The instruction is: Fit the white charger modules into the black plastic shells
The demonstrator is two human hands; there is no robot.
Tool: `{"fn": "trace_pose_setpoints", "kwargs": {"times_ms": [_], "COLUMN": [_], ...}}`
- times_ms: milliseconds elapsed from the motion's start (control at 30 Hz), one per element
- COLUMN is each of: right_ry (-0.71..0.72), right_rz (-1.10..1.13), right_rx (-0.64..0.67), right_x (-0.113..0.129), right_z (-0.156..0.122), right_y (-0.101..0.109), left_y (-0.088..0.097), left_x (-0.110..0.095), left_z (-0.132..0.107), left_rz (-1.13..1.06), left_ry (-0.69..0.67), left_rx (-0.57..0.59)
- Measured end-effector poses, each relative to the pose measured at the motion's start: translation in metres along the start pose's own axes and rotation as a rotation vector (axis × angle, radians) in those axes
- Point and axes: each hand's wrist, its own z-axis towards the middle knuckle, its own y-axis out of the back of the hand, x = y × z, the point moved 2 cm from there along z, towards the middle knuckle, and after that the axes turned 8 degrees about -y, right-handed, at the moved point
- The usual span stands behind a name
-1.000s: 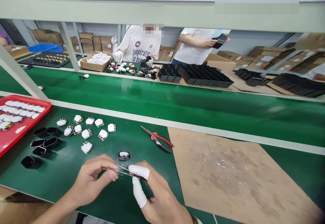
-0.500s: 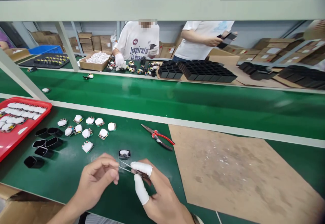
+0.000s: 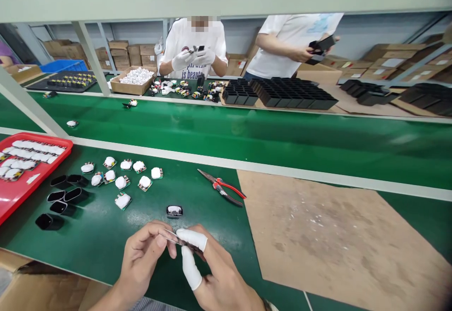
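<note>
My right hand point(image 3: 215, 264), with white finger cots on thumb and index finger, grips a pair of tweezers point(image 3: 173, 236) whose tips point left. The fingers of my left hand point(image 3: 144, 254) are pinched around those tips. Just beyond both hands, a black case point(image 3: 174, 211) stands on the green bench with a white-topped part inside it. Further left lie several small circuit boards topped with white blobs point(image 3: 123, 201). Beside them are several hollow black cases point(image 3: 49, 221).
Red-handled pliers point(image 3: 221, 187) lie beside a stained cardboard sheet point(image 3: 318, 226) on the right. A red tray point(image 3: 21, 203) of white-topped boards sits at the left. Behind runs a green conveyor belt point(image 3: 212, 127); two co-workers point(image 3: 192, 61) handle black cases across it.
My left fingers have moved right and closed on the tweezer tips. A board on the belt has shifted right. The facing co-worker has raised both gloved hands together.
</note>
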Motion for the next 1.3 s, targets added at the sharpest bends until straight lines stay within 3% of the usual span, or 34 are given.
{"fn": "trace_pose_setpoints", "kwargs": {"times_ms": [200,333,433,533,700,933,1300], "right_ry": [-0.025,-0.044,-0.096,-0.169,-0.364,-0.624,-0.595], "right_rz": [0.03,0.111,0.208,0.291,0.438,0.717,0.74], "right_rx": [0.03,0.027,0.057,0.123,0.235,0.34,0.371], "right_x": [-0.003,-0.003,-0.001,0.001,0.001,0.002,0.003], "right_z": [-0.002,0.0,0.004,0.006,0.003,0.001,0.005], "right_y": [0.002,0.007,0.008,0.007,0.003,-0.007,-0.005], "left_y": [0.002,0.007,0.006,0.006,0.008,-0.007,-0.013], "left_x": [0.005,0.002,-0.001,-0.001,0.008,0.01,0.015], "left_z": [-0.005,-0.004,0.002,0.005,0.0,0.001,-0.006], "left_rz": [0.018,0.079,0.116,0.072,-0.066,-0.365,-0.439], "left_ry": [0.04,-0.016,-0.052,-0.048,0.019,0.107,0.098], "left_rx": [-0.011,-0.066,-0.008,0.062,0.059,0.083,0.049]}}
